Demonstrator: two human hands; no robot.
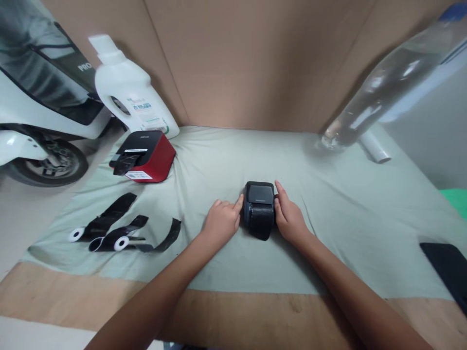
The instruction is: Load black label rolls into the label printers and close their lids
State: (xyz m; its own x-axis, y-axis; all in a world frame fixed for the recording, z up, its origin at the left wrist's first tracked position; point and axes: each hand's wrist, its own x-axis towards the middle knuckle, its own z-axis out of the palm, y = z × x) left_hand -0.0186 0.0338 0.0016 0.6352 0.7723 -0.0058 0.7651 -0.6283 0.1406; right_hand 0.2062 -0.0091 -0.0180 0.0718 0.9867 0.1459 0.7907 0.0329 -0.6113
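A small black printer-like box [259,209] sits in the middle of a pale green cloth [226,165]. My left hand [221,221] rests at its left side, the fingers curled and the index fingertip touching the box. Against the right side presses my right hand [288,216], its fingers held together along the box. Both hands clasp the box between them, and it stays on the cloth.
A red and black printer [144,155] stands at the back left beside a white jug [129,92]. Black ribbon rolls [116,233] lie at the left. A clear bottle [394,78] leans at the right near a white tube [374,148]. A dark flat object [447,270] lies far right. A scooter [40,102] is parked left.
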